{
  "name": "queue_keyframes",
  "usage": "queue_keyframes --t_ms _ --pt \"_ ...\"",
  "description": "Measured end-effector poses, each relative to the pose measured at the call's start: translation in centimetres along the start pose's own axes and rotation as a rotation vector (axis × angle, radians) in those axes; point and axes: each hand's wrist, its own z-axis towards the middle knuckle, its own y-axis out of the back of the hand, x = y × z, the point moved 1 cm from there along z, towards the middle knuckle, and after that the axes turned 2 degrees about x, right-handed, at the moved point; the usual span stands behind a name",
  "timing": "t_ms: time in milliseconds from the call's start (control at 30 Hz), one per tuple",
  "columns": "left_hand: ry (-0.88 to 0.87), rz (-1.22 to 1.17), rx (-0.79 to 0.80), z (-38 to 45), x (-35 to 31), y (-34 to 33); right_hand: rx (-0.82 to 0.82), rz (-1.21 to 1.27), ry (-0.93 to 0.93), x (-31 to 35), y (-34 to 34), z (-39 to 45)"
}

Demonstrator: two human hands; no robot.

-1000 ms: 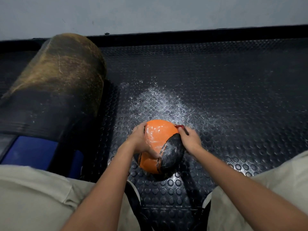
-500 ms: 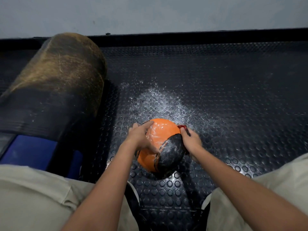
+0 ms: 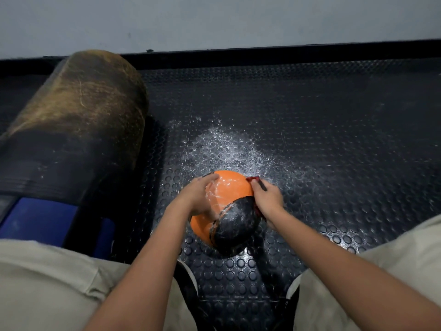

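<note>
Right now your left hand (image 3: 198, 195) cups the upper left of the orange-and-black ball (image 3: 228, 189), fingers curved over its glossy skin and thumb underneath. Your right hand (image 3: 268, 199) pinches a small red tool (image 3: 254, 179) against the ball's right side. The ball sits low between your knees over the studded black mat (image 3: 334, 139); I cannot tell whether it touches. White flecks (image 3: 229, 149) lie just beyond it, and a worn brown roll (image 3: 78, 120) lies to the left.

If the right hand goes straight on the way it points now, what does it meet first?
Likely the orange ball, since the right hand with its red tool points along its far edge; past that, the white-dusted mat. Depth is unclear.
</note>
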Motion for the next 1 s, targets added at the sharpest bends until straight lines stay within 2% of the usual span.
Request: queue_keyframes --t_ms 100,167,233,333,400,600,767,933,1000 --pt "0.001 0.054 -0.001 0.6 0.4 0.2 0.035 -0.177 0.218 1.9 -0.4 -0.7" --pt "0.008 0.056 -0.003 0.7 0.5 0.0 0.063 -0.197 0.279 1.8 -0.7 -0.6" --pt "-0.009 0.024 -0.027 0.7 0.3 -0.6 0.007 -0.162 0.24 1.1 -0.5 -0.4" --pt "-0.049 0.028 -0.149 0.6 -0.4 -2.3 -0.069 -0.123 0.066 -0.3 0.0 0.0" --pt "-0.069 0.041 -0.205 0.8 -0.7 -3.1 -0.087 -0.107 0.033 -0.5 0.1 0.0" --pt "0.023 0.016 -0.174 1.3 -0.3 -1.8 -0.013 -0.144 0.253 0.1 0.2 -0.2" --pt "0.015 0.049 -0.159 0.9 -0.5 -2.0 0.027 -0.093 -0.009 -1.3 0.5 0.4" --pt "0.071 0.006 -0.136 1.1 0.1 -1.2 0.048 -0.2 0.205 1.7 0.0 -0.2" --pt "0.079 -0.019 -0.13 1.0 0.1 -1.1 0.062 -0.188 0.223 0.7 0.1 -0.2"
